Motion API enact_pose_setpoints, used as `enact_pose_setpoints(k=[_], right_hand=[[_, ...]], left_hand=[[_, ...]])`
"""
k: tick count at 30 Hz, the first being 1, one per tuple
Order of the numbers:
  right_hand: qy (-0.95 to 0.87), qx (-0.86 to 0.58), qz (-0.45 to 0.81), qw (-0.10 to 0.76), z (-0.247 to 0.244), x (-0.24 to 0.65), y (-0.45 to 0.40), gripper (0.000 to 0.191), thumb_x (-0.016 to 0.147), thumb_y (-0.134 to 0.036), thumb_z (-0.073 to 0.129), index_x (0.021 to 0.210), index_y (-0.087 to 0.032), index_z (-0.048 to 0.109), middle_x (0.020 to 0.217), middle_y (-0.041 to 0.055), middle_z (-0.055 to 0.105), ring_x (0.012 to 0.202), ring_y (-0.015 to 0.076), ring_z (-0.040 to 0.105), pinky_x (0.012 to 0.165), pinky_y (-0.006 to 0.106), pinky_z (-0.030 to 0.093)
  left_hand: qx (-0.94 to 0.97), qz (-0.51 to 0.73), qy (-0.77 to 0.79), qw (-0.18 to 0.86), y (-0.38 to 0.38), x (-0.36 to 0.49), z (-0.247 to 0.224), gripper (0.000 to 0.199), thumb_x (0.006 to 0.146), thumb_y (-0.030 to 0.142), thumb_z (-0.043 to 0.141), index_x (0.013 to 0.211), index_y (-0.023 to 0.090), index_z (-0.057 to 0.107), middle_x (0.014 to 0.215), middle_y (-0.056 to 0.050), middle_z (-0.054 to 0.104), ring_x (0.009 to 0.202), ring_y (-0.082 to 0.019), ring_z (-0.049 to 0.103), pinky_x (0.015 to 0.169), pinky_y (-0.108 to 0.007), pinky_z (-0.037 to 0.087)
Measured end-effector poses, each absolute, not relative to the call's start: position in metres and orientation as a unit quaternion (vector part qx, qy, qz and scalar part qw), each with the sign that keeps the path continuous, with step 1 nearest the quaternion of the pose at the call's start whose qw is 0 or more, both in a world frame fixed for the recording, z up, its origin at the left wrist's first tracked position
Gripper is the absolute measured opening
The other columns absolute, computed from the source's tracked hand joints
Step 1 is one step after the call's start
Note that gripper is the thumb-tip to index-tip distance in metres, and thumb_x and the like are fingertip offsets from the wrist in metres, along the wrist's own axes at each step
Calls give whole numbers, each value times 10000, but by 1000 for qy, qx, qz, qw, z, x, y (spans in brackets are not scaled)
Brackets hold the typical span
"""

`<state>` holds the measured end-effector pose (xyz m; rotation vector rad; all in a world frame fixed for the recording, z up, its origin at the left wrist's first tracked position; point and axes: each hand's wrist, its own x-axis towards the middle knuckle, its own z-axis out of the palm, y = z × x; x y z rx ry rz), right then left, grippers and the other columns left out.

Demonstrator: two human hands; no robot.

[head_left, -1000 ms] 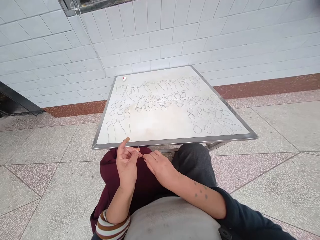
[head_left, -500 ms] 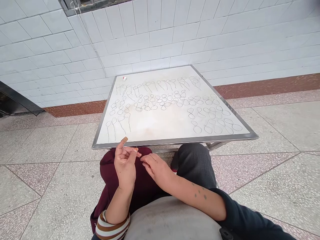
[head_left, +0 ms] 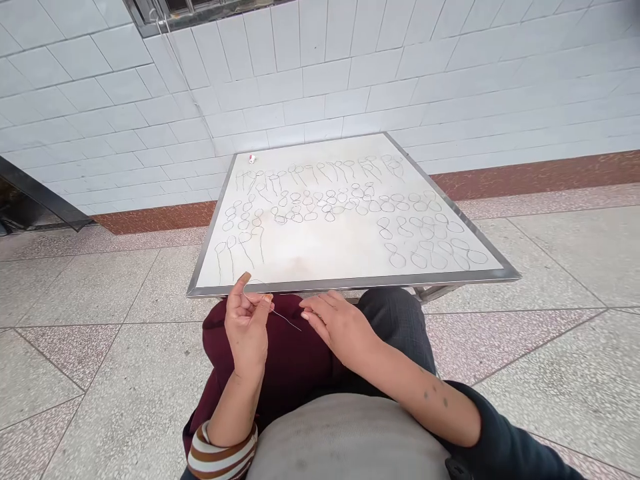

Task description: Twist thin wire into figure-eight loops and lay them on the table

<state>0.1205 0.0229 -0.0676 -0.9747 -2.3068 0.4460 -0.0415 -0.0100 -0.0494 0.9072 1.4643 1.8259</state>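
Observation:
My left hand (head_left: pixel 249 327) pinches a thin wire (head_left: pixel 286 320) between thumb and fingers, beyond the near edge of a white table (head_left: pixel 320 257). Part of the wire arcs up around the raised index finger, which has brownish tape on its tip. A straight tail of it slants down to the right over my lap. To the right of that tail, my right hand (head_left: pixel 345 330) hangs apart from the wire, its fingers stretched out and holding nothing that shows. On the table lie rows of bent wires, several in a figure-eight (head_left: pixel 395 255) and others as a loop with long tails (head_left: pixel 243 250).
A grey metal frame (head_left: pixel 360 282) edges the table, close to my knees. Near its far left corner sits a small white and red object (head_left: pixel 253 159). Behind stands a white tiled wall (head_left: pixel 320 80) with a cord (head_left: pixel 195 103) hanging down. Speckled tile floor (head_left: pixel 100 287) surrounds the table.
My right hand has let go of the wire by the left hand and moved right, leaving the tail in plain sight. The left hand keeps its pinch, shifted slightly left.

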Motion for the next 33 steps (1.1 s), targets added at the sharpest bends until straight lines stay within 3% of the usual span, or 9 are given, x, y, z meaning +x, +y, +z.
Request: enact_pose_setpoints(k=[3, 11, 15, 18, 27, 33], right_hand=[[-868, -361, 147, 308, -61, 106, 22, 141, 913, -311, 562, 927, -183, 619, 799, 39, 672, 766, 194, 562, 643, 298, 456], [-866, -362, 115, 325, -70, 93, 20, 196, 959, -206, 432, 872, -183, 606, 768, 40, 649, 747, 187, 527, 614, 289, 417], [-843, -336, 223, 357, -65, 100, 22, 161, 959, -193, 433, 933, -208, 592, 897, 37, 671, 813, 184, 534, 695, 293, 449], [-806, -310, 317, 391, -63, 103, 23, 154, 965, -214, 430, 925, -221, 578, 886, 23, 660, 811, 169, 535, 750, 307, 459], [-689, -279, 544, 389, -65, 106, 24, 203, 979, -338, 397, 941, -216, 555, 802, 1, 594, 700, 117, 529, 675, 263, 464], [-655, -265, 593, 387, -69, 106, 27, 245, 972, -402, 404, 916, -204, 537, 777, -8, 569, 678, 108, 506, 678, 264, 463]], left_hand=[[351, 679, 549, 337, -12, -30, -50, 539, 777, 191, 687, 1286, 232, 515, 734, 29, 625, 730, -101, 603, 784, -238, 485], [354, 680, 534, 357, -14, -21, -50, 529, 775, 206, 697, 1272, 239, 519, 749, 34, 621, 711, -92, 592, 757, -222, 478], [373, 685, 501, 375, -15, -22, -50, 540, 799, 231, 672, 1309, 246, 495, 792, 7, 635, 778, -119, 598, 767, -245, 483], [355, 692, 482, 404, -16, -23, -50, 500, 816, 264, 651, 1296, 230, 515, 855, -30, 661, 800, -140, 606, 742, -265, 490], [217, 690, 454, 520, -10, -25, -50, 506, 718, 207, 762, 1195, 203, 593, 792, 6, 646, 792, -114, 619, 773, -259, 485], [200, 675, 441, 557, -10, -25, -50, 535, 702, 166, 767, 1206, 198, 590, 821, -10, 676, 769, -112, 630, 767, -264, 496]])
